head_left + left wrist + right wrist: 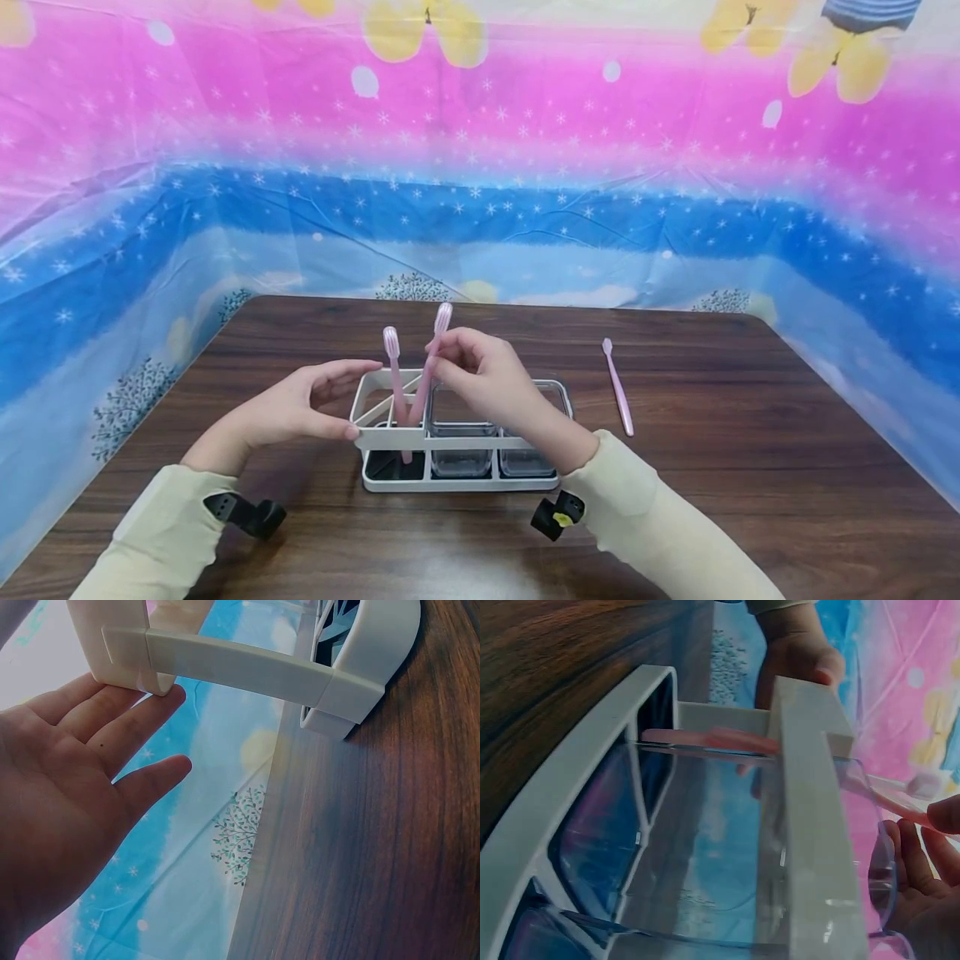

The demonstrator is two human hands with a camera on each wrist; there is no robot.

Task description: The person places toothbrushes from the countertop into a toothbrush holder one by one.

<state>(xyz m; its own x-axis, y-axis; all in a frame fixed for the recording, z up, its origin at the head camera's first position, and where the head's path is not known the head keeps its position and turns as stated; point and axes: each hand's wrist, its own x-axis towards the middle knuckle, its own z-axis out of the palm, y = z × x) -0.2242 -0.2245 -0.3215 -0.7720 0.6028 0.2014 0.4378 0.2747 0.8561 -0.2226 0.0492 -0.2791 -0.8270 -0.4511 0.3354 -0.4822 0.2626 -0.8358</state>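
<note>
A white toothbrush holder (461,443) with a black base stands on the table. My left hand (288,404) spans its left end, thumb at the front corner and fingers at the rear; in the left wrist view the fingers (127,735) look nearly straight against its edge. My right hand (487,375) pinches a pink toothbrush (422,383) near its head; the brush tilts right, its lower part inside the left section. Another pink toothbrush (395,375) stands beside it in that section, head up. Through the clear plastic, the right wrist view shows pink handles (705,738).
Two clear cups (460,463) sit in the holder's middle and right sections. A third pink toothbrush (618,390) lies on the brown wooden table (712,467), right of the holder. A patterned pink and blue cloth (525,192) hangs behind and around the table.
</note>
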